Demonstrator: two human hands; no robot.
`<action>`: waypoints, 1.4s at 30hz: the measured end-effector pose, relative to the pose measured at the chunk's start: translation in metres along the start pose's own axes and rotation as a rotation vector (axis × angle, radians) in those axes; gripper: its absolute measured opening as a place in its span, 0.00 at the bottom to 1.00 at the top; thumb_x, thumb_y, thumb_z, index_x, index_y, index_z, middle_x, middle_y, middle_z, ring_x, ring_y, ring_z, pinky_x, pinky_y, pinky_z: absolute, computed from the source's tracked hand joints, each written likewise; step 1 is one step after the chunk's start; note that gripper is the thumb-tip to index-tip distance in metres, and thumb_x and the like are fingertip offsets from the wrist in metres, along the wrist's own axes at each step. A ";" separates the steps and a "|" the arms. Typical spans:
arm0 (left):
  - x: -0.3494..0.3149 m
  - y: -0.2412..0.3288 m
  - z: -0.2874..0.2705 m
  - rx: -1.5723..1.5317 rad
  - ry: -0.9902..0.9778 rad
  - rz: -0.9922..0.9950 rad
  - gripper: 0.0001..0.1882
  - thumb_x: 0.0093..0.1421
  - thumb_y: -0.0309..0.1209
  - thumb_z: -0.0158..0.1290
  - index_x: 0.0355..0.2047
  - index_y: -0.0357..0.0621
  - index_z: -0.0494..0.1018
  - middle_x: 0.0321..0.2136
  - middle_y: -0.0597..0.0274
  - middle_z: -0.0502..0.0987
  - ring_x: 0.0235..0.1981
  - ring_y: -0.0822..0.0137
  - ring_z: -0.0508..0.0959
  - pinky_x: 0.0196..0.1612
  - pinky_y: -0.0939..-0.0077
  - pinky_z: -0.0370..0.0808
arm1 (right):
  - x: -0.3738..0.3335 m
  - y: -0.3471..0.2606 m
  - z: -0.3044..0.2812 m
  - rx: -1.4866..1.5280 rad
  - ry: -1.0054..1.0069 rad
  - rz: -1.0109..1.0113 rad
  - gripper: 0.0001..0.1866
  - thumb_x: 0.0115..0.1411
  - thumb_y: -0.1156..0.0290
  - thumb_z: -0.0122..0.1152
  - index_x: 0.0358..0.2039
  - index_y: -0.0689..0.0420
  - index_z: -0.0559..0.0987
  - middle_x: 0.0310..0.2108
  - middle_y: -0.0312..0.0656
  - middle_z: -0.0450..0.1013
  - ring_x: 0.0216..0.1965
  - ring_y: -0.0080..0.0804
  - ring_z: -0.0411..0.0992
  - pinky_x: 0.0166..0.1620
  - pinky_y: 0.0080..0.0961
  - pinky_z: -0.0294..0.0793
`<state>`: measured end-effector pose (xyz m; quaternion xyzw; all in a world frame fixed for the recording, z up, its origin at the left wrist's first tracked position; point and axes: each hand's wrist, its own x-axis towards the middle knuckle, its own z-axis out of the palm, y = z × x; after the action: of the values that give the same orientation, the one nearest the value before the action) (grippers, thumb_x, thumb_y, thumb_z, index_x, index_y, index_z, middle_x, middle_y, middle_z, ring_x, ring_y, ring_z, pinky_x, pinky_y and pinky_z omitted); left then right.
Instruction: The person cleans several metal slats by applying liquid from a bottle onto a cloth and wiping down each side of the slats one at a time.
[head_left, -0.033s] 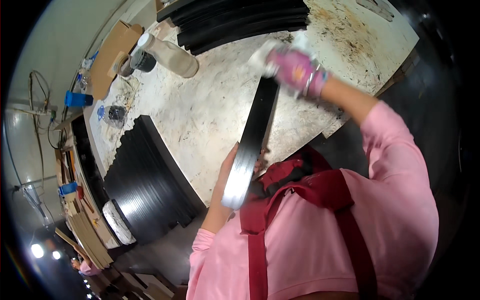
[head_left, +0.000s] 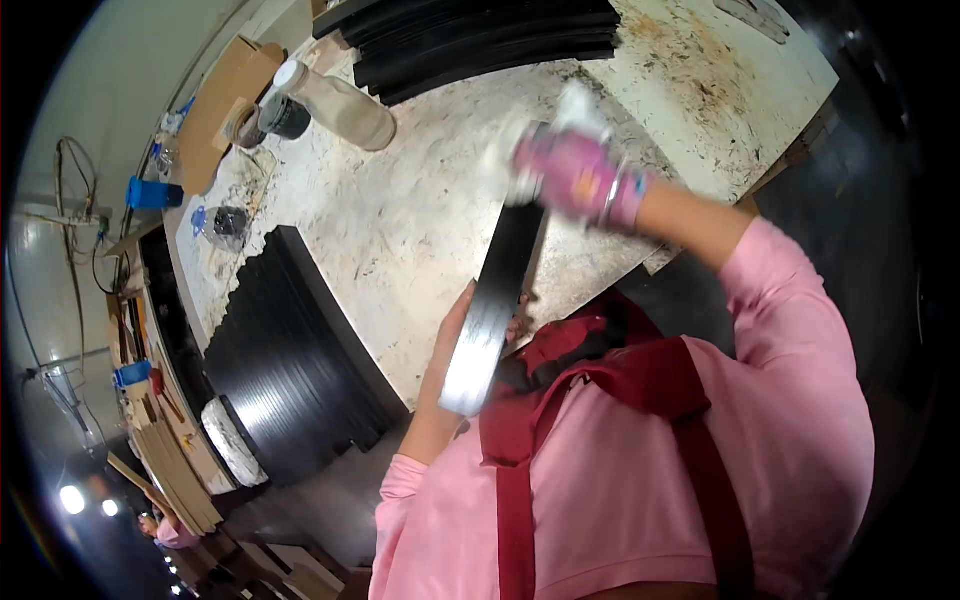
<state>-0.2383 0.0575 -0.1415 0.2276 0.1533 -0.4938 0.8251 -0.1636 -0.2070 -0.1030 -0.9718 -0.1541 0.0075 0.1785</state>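
A long, flat black strip (head_left: 492, 290) slants away from me over the table's near edge, its near end glossy with reflected light. My left hand (head_left: 455, 318) is wrapped round it from below, thumb on one side and fingertips on the other. On the strip's far part lies my right hand (head_left: 575, 172), in a pink patterned glove and blurred by motion. It is closed on a white cloth (head_left: 580, 108), which sticks out beyond the fingers and touches the strip.
Black strips lie stacked at the left table edge (head_left: 300, 340), and another stack (head_left: 480, 45) is at the back. A bottle (head_left: 345, 108) stands back left, beside a dark cup (head_left: 284, 117) and cardboard (head_left: 228, 105). A blue container (head_left: 155, 194) sits farther left. Stains mark the white tabletop (head_left: 400, 210).
My right hand has slid toward me along the strip with the cloth, uncovering some of the strip's far end. My left hand holds the strip in nearly the same place.
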 end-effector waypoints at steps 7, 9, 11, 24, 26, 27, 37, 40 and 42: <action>0.002 -0.006 0.006 0.058 -0.012 -0.004 0.26 0.69 0.47 0.37 0.56 0.39 0.63 0.44 0.44 0.73 0.31 0.60 0.74 0.31 0.72 0.79 | 0.003 0.036 0.009 -0.247 0.104 0.147 0.10 0.56 0.67 0.52 0.37 0.53 0.77 0.31 0.44 0.75 0.34 0.38 0.76 0.38 0.35 0.77; 0.002 -0.004 0.002 0.046 -0.002 0.017 0.26 0.69 0.46 0.36 0.56 0.38 0.63 0.44 0.43 0.73 0.30 0.59 0.75 0.30 0.71 0.80 | -0.007 -0.013 0.004 -0.224 -0.017 -0.005 0.15 0.50 0.73 0.55 0.40 0.52 0.76 0.35 0.41 0.75 0.38 0.37 0.75 0.41 0.36 0.75; -0.004 -0.004 0.002 0.093 0.010 0.077 0.26 0.69 0.46 0.36 0.57 0.38 0.63 0.43 0.43 0.73 0.31 0.58 0.75 0.31 0.70 0.80 | -0.020 -0.045 0.012 -0.089 -0.072 -0.258 0.18 0.47 0.74 0.57 0.41 0.50 0.76 0.38 0.40 0.74 0.39 0.37 0.74 0.40 0.35 0.75; 0.008 0.026 0.013 -0.010 -0.029 -0.006 0.23 0.67 0.44 0.41 0.49 0.36 0.68 0.38 0.50 0.76 0.32 0.61 0.78 0.35 0.70 0.79 | -0.057 -0.102 0.038 0.286 -0.018 -0.541 0.20 0.48 0.68 0.58 0.44 0.52 0.74 0.42 0.43 0.72 0.43 0.37 0.73 0.44 0.37 0.75; 0.017 0.033 0.020 0.021 0.068 0.042 0.22 0.67 0.45 0.41 0.46 0.37 0.70 0.35 0.52 0.77 0.30 0.62 0.79 0.33 0.70 0.79 | -0.047 -0.100 0.036 0.278 -0.008 -0.482 0.15 0.55 0.64 0.54 0.42 0.54 0.75 0.39 0.47 0.73 0.43 0.37 0.74 0.43 0.36 0.75; 0.019 0.036 0.026 0.045 0.146 0.101 0.22 0.66 0.45 0.41 0.45 0.37 0.71 0.34 0.53 0.78 0.28 0.63 0.79 0.32 0.70 0.79 | -0.033 -0.102 0.007 0.231 -0.069 -0.401 0.13 0.62 0.60 0.50 0.40 0.55 0.76 0.36 0.49 0.75 0.41 0.35 0.76 0.43 0.33 0.75; 0.059 0.057 0.037 0.028 -0.046 -0.088 0.24 0.66 0.46 0.45 0.46 0.36 0.74 0.34 0.49 0.80 0.37 0.60 0.80 0.41 0.68 0.78 | -0.047 -0.116 0.009 0.112 0.006 -0.666 0.14 0.50 0.64 0.57 0.37 0.53 0.75 0.30 0.40 0.74 0.32 0.38 0.76 0.36 0.37 0.75; 0.064 0.060 0.062 0.093 0.016 0.096 0.25 0.64 0.47 0.46 0.48 0.38 0.72 0.40 0.53 0.79 0.40 0.59 0.79 0.47 0.66 0.76 | -0.041 -0.061 -0.009 0.227 0.016 -0.241 0.10 0.58 0.63 0.53 0.36 0.55 0.74 0.23 0.40 0.73 0.26 0.36 0.76 0.32 0.33 0.76; 0.077 0.070 0.046 0.122 -0.184 0.059 0.23 0.65 0.45 0.46 0.49 0.39 0.71 0.41 0.54 0.79 0.40 0.61 0.79 0.46 0.68 0.77 | -0.039 -0.046 -0.031 0.393 -0.016 0.041 0.11 0.57 0.64 0.55 0.36 0.58 0.73 0.24 0.42 0.73 0.27 0.35 0.76 0.31 0.33 0.76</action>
<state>-0.1397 0.0046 -0.1239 0.2353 0.0397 -0.4967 0.8345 -0.2119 -0.1888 -0.0591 -0.9210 -0.1312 0.0489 0.3634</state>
